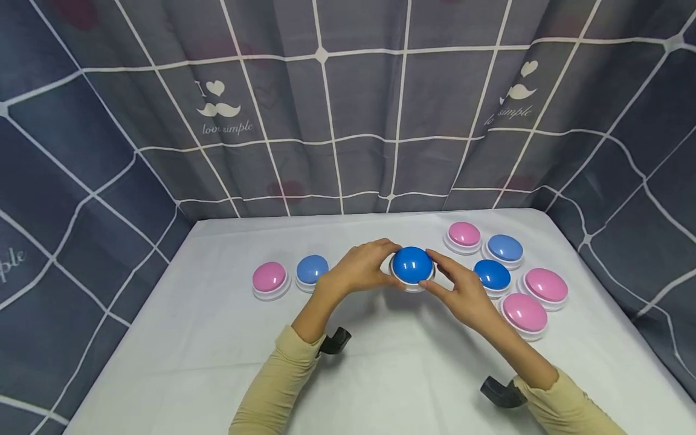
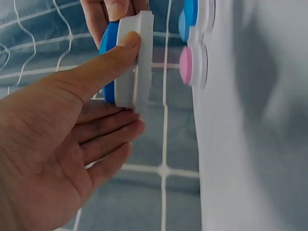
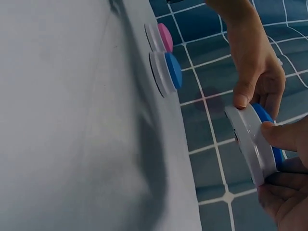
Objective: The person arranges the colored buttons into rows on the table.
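Note:
A round push button (image 1: 412, 266) with a dark blue dome and white base is held between both hands, raised off the table. My left hand (image 1: 363, 266) grips its left side, thumb (image 2: 113, 65) across the white base. On the opposite side my right hand (image 1: 461, 289) pinches the rim, and in the right wrist view its thumb (image 3: 281, 136) lies on the base. Left of the hands sit a pink button (image 1: 269, 279) and a lighter blue button (image 1: 312, 270). Close beside the right hand is another dark blue button (image 1: 492, 275).
The right side of the white table (image 1: 217, 362) bears a cluster: a pink button (image 1: 463, 235) at the back, a lighter blue button (image 1: 504, 249), and two more pink buttons, one farther right (image 1: 546, 286) and one nearer (image 1: 524, 314). A grey checked curtain (image 1: 359, 169) encloses the back and sides.

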Tool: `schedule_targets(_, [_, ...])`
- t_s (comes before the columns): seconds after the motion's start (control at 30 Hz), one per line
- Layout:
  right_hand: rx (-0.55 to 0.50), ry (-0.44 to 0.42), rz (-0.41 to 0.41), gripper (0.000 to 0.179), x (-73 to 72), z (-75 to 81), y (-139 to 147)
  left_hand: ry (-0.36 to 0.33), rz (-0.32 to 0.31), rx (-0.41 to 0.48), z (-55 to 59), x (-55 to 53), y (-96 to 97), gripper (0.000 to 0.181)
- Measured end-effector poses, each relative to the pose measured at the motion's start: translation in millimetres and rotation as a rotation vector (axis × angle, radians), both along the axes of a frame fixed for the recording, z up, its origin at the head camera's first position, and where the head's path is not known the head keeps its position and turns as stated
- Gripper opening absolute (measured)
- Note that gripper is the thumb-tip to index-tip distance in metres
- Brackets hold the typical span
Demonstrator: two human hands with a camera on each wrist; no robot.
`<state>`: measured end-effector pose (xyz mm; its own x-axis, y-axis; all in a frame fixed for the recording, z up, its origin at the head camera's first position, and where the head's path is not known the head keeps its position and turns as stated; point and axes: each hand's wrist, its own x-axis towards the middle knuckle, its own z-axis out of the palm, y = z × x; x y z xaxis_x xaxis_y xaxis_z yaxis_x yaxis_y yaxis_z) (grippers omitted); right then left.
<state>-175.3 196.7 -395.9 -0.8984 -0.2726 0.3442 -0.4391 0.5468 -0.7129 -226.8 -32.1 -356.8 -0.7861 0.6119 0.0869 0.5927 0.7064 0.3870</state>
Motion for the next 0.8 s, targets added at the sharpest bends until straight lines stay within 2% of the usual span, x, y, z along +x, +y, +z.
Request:
schedule_targets(0.27, [-0.073,-0.004,0.108,0.062,-30.5,-5.1,-32,0.061,0.096,0.047,-8.2,-7.9,-35.8,0.075])
schedule_targets(0.47, [-0.105,-0.049,0.171,0.061,-50.9,-15.8,-55,0.048,0.163,0.012,-16.4,-15.3,-57.4,0.076])
schedule_targets(0.63, [-0.12,-0.098,0.21,0.059,-63.9,-29.5,-68,0.023,0.176,-0.018,-25.4,-21.9,-68.8,0.075])
schedule_targets(0.8, [-0.123,-0.104,0.257,0.056,-72.5,-38.8,-75,0.027,0.167,-0.048,-34.1,-29.3,-75.6,0.07])
